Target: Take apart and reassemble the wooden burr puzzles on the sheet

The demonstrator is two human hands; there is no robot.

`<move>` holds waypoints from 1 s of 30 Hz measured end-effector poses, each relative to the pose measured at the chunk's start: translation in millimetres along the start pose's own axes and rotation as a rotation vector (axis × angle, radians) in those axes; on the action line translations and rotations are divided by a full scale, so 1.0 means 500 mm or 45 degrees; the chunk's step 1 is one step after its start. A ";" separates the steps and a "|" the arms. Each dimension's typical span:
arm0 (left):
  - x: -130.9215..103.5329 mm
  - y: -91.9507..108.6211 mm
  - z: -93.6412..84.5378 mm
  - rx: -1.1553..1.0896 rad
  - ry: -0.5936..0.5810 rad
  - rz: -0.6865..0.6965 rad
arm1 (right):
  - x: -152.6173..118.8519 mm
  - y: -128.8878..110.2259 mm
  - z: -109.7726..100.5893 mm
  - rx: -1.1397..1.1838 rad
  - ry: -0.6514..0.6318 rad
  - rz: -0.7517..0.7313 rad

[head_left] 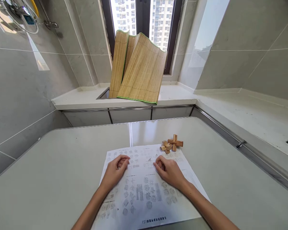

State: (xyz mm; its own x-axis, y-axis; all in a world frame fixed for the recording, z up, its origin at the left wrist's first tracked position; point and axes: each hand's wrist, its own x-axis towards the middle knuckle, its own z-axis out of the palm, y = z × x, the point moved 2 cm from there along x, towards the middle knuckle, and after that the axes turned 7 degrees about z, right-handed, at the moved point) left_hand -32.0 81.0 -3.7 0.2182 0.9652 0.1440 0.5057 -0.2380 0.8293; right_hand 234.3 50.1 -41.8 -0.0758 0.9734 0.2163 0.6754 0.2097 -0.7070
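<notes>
A large printed sheet (144,198) covered in small diagrams and text lies on the table in front of me, its heading upside down at the near edge. My left hand (118,167) rests on its left part, fingers loosely curled, with nothing seen in them. On the right part lies my right hand (168,169), also curled in and apparently holding nothing. Just beyond that hand, at the sheet's far right corner, two wooden interlocking puzzles sit close together: a cross-shaped one (174,142) and a smaller, star-like one (166,147). Neither hand touches them.
The pale table (50,179) has a seam running away from me. Behind it is a white ledge (86,101) with a folded bamboo mat (144,70) leaning before the window. A metal rail (220,124) runs along the right side, and a shower fitting (21,12) hangs on the left wall.
</notes>
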 end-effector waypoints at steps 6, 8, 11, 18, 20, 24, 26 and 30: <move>0.022 -0.022 -0.010 0.088 0.098 -0.006 | 0.005 0.000 0.000 0.013 0.019 0.008; 0.020 -0.020 -0.006 0.109 0.089 0.008 | 0.007 -0.001 -0.002 0.016 0.028 0.009; 0.016 -0.014 -0.007 0.125 0.082 0.017 | 0.008 -0.003 -0.005 0.026 0.039 0.010; 0.017 -0.003 -0.012 0.149 0.119 0.023 | 0.008 -0.011 -0.011 0.061 0.069 0.003; 0.016 -0.001 -0.011 0.150 0.130 0.027 | 0.008 -0.009 -0.010 0.075 0.080 0.002; 0.013 0.002 -0.011 0.153 0.133 0.030 | 0.006 -0.002 -0.008 0.116 0.092 -0.007; 0.012 0.004 -0.012 0.150 0.128 0.032 | 0.005 0.001 -0.009 0.144 0.103 -0.014; 0.011 0.003 -0.014 0.127 0.127 0.035 | 0.003 0.003 -0.015 0.203 0.158 -0.013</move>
State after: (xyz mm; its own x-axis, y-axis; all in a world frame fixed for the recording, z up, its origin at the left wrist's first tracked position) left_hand -36.1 86.5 2.2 0.1511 0.9631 0.2228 0.5823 -0.2689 0.7672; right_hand 240.8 51.4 -37.4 0.0159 0.9544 0.2982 0.5494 0.2409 -0.8001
